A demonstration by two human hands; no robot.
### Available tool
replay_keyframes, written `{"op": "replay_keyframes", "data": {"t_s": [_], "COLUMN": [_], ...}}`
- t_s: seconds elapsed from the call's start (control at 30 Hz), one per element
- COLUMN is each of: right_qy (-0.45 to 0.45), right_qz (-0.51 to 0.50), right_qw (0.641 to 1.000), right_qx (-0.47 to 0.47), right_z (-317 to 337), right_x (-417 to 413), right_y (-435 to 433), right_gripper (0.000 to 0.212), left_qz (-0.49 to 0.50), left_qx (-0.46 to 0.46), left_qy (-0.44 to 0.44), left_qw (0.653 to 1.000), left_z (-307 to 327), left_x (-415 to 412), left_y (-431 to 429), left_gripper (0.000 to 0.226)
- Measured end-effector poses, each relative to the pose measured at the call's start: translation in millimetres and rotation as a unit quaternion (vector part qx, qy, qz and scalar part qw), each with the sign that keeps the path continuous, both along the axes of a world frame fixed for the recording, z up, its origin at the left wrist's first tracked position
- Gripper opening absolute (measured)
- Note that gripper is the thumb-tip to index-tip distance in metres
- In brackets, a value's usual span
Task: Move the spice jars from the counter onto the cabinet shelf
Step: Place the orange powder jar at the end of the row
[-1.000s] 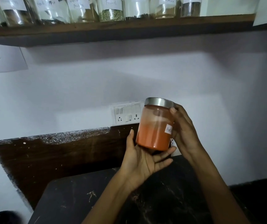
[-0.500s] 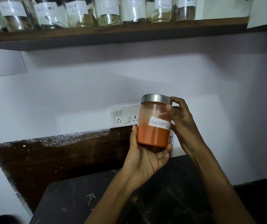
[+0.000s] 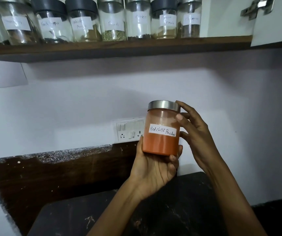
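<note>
A glass jar of orange-red powder (image 3: 161, 143) with a steel lid and a white label reading "Red chilli Powder" is held upright in front of the wall. My left hand (image 3: 152, 171) cups its base from below, thumb on its left side. My right hand (image 3: 194, 133) touches its right side and lid rim with the fingertips. High above, the dark wooden cabinet shelf (image 3: 119, 46) carries a row of several labelled spice jars (image 3: 113, 19).
A white open cabinet door (image 3: 276, 19) with a hinge hangs at the shelf's right end. A switch and socket panel (image 3: 130, 132) sits on the wall behind the jar. The black counter (image 3: 79, 220) lies below. A paper sheet (image 3: 3, 75) hangs at left.
The jar has been turned so that its label faces me, and it stands more upright. My view has tilted up, showing more of the shelf jars.
</note>
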State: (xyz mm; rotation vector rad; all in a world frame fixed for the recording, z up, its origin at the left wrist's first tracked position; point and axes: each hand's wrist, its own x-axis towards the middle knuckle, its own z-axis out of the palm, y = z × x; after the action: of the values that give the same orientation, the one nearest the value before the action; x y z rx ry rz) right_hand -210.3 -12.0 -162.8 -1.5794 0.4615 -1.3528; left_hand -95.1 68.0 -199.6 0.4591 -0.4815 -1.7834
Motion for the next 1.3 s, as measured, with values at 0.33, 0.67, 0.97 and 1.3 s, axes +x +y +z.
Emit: {"op": "replay_keyframes", "data": {"t_s": [0.33, 0.67, 0.97, 1.3], "right_qy": [0.039, -0.023, -0.08, -0.024], "right_qz": [-0.02, -0.098, -0.146, -0.267], "right_qw": [0.999, 0.992, 0.986, 0.962], "right_qx": [-0.018, -0.082, -0.022, -0.052], "right_z": [61.0, 164.1, 205.2, 238.8], "right_x": [-10.0, -0.6, -32.0, -45.6], "right_y": [-4.4, -20.6, -92.9, -194.2], "right_gripper": [0.069, 0.057, 0.056, 0.089], "left_qz": [0.038, 0.122, 0.557, 0.511], "left_qx": [-0.083, -0.195, -0.327, -0.196], "left_qy": [-0.1, -0.313, -0.721, -0.835], "left_qw": [0.991, 0.922, 0.251, -0.046], "left_z": [72.7, 188.3, 234.1, 213.4], "left_x": [7.1, -2.8, 48.2, 148.9], "left_y": [-30.8, -85.4, -115.9, -158.4], "left_gripper": [0.08, 0.077, 0.051, 0.089]}}
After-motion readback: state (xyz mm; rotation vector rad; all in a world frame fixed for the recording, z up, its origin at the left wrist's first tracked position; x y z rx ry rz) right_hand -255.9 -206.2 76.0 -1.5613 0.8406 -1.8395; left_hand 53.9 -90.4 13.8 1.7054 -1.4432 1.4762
